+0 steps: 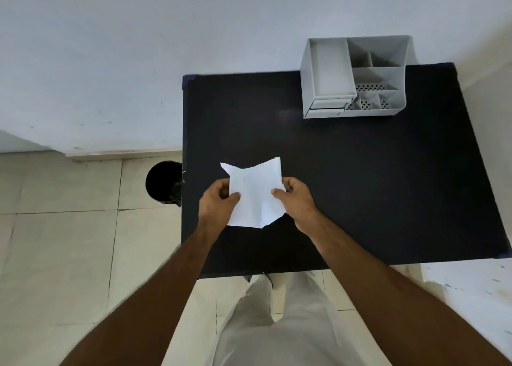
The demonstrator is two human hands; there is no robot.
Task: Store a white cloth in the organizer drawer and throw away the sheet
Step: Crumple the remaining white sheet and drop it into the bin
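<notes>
Pale trousers (279, 324), bottom centre of frame. Black bin (163, 182), left of the black table (360, 185), on tiled floor. Left hand (219, 202) and right hand (296, 196), mid-frame: each pinching a side edge of the creased white sheet (255, 196), which spans between them above the tabletop. Grey organizer (354, 76), upper right, well apart from sheet.

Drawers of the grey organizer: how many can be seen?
2, stacked at the organizer's front left corner: the upper drawer and the lower drawer. Others may be hidden from this angle.
</notes>
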